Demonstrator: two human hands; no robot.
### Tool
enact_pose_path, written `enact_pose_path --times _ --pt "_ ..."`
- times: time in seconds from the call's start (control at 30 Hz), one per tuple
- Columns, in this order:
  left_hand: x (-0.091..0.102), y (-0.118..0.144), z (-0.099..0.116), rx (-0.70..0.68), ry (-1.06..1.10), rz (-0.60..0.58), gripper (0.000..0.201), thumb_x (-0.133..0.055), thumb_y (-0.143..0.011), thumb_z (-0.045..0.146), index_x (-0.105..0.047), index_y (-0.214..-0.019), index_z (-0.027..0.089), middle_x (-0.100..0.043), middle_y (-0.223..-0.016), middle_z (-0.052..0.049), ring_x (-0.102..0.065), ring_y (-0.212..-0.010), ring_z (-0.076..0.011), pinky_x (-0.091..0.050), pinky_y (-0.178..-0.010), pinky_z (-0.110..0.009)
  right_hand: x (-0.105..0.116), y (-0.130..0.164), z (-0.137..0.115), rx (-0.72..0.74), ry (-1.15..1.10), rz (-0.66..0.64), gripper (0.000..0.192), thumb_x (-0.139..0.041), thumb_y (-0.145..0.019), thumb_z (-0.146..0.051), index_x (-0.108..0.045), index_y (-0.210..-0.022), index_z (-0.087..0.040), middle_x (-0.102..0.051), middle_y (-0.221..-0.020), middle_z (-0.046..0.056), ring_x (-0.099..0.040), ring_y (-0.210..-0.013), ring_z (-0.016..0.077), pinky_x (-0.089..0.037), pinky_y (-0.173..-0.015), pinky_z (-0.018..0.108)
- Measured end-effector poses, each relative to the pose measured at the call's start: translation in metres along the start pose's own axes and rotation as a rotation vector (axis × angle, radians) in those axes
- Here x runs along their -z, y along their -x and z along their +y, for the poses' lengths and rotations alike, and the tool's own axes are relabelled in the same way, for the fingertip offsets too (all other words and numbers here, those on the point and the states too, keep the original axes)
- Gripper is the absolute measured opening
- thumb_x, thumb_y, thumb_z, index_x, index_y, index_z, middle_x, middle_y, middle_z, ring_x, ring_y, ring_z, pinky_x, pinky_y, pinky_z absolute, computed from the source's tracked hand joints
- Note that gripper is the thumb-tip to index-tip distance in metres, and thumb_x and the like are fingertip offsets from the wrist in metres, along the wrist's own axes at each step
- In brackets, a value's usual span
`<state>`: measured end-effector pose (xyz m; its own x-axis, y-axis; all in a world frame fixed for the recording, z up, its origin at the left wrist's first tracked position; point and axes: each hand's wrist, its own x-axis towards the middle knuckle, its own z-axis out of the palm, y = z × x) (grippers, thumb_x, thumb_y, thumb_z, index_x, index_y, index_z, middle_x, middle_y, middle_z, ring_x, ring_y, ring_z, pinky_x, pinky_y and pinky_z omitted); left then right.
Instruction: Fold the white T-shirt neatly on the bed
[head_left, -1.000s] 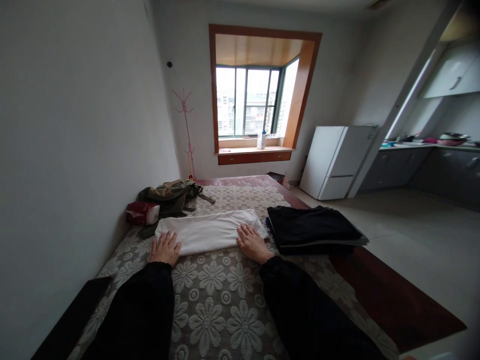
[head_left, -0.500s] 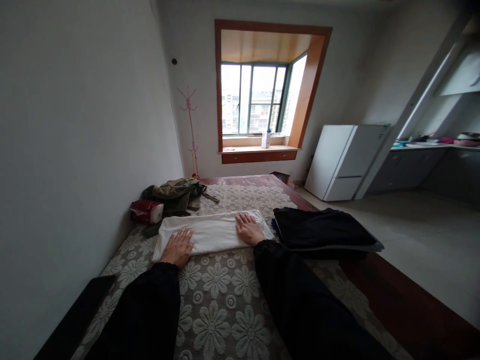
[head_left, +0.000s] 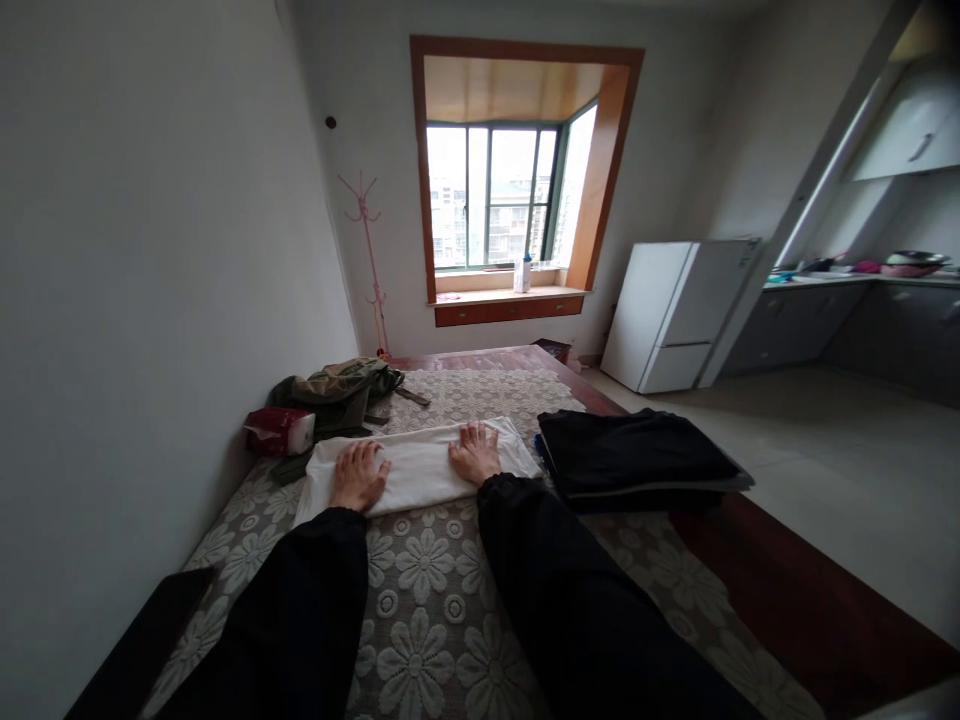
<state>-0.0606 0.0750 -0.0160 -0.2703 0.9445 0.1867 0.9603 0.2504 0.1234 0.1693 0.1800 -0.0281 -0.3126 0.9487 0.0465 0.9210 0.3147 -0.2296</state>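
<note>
A white folded cloth (head_left: pixel 420 464), perhaps a garment, lies in a long flat strip across the table. On its left part rests my left hand (head_left: pixel 360 476), fingers stretched out and slightly bent. My right hand (head_left: pixel 475 455) presses on the cloth's right part with its fingers spread. Neither hand grips the fabric. Just right of the cloth sits a stack of folded dark clothes (head_left: pixel 637 452), a black piece on top. The cloth's underside is hidden.
A floral lace tablecloth (head_left: pixel 427 565) covers much of the dark red tabletop (head_left: pixel 795 590). Along the wall side lie a green backpack (head_left: pixel 337 390) and a red tissue pack (head_left: pixel 279 432). Beyond stand a pink coat rack (head_left: pixel 369 250) and a white fridge (head_left: pixel 667 315).
My hands have moved slightly closer together on the cloth, and their fingers are a little more bent. The camera view has shifted a little to the right.
</note>
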Motion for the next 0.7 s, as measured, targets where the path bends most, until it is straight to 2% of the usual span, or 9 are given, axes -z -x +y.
enact_pose_path --times 0.1,0.2,0.27,0.37,0.5,0.57,0.7 --pt "-0.009 -0.005 -0.004 -0.024 0.003 -0.061 0.064 -0.033 -0.100 0.046 -0.035 -0.157 0.018 -0.032 -0.168 -0.015 -0.021 -0.155 -0.0334 -0.016 -0.123 -0.055 -0.001 -0.007 0.007 0.044 -0.008 -0.050 0.068 -0.023 -0.103 -0.047 -0.018 -0.164 -0.016 -0.014 -0.172 0.012 -0.002 -0.157 0.0291 0.001 -0.123 0.055" --pt "-0.013 -0.012 -0.008 -0.027 0.003 -0.109 0.068 -0.029 -0.100 0.049 -0.032 -0.159 0.017 -0.028 -0.169 -0.015 -0.022 -0.156 -0.0349 -0.014 -0.123 -0.058 0.000 -0.014 0.012 0.059 -0.013 -0.097 0.069 -0.021 -0.104 -0.049 -0.017 -0.164 -0.016 -0.013 -0.172 0.012 -0.002 -0.158 0.0288 0.002 -0.123 0.056" --pt "-0.012 -0.016 -0.011 -0.032 0.006 -0.122 0.069 -0.030 -0.099 0.050 -0.033 -0.159 0.016 -0.031 -0.168 -0.016 -0.025 -0.155 -0.0351 -0.016 -0.122 -0.057 0.001 -0.018 0.014 0.062 -0.013 -0.112 0.070 -0.020 -0.104 -0.052 -0.018 -0.164 -0.017 -0.014 -0.172 0.012 -0.003 -0.158 0.0298 0.002 -0.122 0.059" --pt "-0.005 -0.023 -0.017 -0.047 0.017 -0.119 0.064 -0.035 -0.098 0.050 -0.043 -0.153 0.019 -0.043 -0.162 -0.014 -0.037 -0.148 -0.0334 -0.024 -0.120 -0.053 0.002 -0.021 0.017 0.060 -0.006 -0.112 0.070 -0.019 -0.104 -0.055 -0.019 -0.164 -0.020 -0.016 -0.172 0.010 -0.004 -0.157 0.0307 0.002 -0.121 0.062" --pt "0.002 -0.027 -0.025 -0.033 0.028 -0.036 0.051 -0.032 -0.100 0.037 -0.053 -0.144 0.024 -0.057 -0.151 -0.009 -0.049 -0.137 -0.0301 -0.032 -0.115 -0.049 0.005 -0.027 0.025 0.046 0.013 -0.091 0.064 -0.018 -0.105 -0.049 -0.024 -0.163 -0.022 -0.021 -0.171 0.009 -0.010 -0.157 0.0299 0.001 -0.121 0.062" --pt "0.001 -0.028 -0.028 -0.003 0.027 0.015 0.052 -0.031 -0.100 0.031 -0.050 -0.147 0.021 -0.058 -0.150 -0.011 -0.048 -0.137 -0.0301 -0.033 -0.114 -0.048 0.005 -0.032 0.031 0.038 0.020 -0.072 0.062 -0.018 -0.105 -0.045 -0.027 -0.162 -0.023 -0.023 -0.170 0.008 -0.013 -0.156 0.0288 -0.001 -0.122 0.060" --pt "-0.008 -0.030 -0.030 0.042 0.001 0.084 0.057 -0.035 -0.097 0.024 -0.042 -0.152 0.013 -0.048 -0.158 -0.015 -0.034 -0.148 -0.0326 -0.029 -0.116 -0.049 0.004 -0.040 0.037 0.034 0.023 -0.007 0.060 -0.019 -0.105 -0.039 -0.031 -0.160 -0.020 -0.026 -0.169 0.010 -0.017 -0.154 0.0294 -0.004 -0.122 0.056"
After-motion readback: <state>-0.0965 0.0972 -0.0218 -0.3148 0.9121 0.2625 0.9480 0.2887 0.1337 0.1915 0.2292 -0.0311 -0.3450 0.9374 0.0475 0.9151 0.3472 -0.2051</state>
